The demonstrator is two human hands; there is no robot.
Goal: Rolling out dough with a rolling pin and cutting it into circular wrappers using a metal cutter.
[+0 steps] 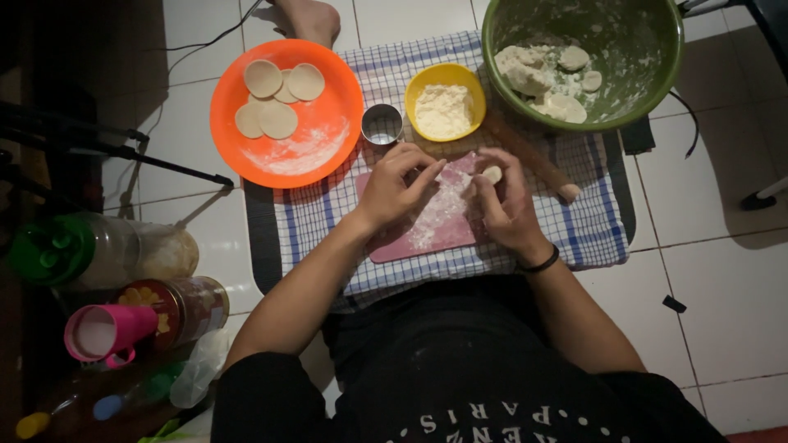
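Fingers of the right hand [502, 197] curl around a small dough ball [492, 173], pinching it at the tips so it stays off the board. Fingers of the left hand [396, 187] bunch together, tips touching the floured pink board [427, 221] just beside the ball, holding nothing I can make out. The board lies directly under both sets of fingers, on a checked cloth [591, 226], probably to keep flour off the tiled floor. Just beyond the fingertips stand a metal ring cutter [382, 125] and a yellow flour bowl [444, 102], near enough for dusting. A rolling pin [529, 156] lies just behind the right fingers. Further left, an orange plate [324, 143] holds the cut dough rounds [277, 98], apart from the work.
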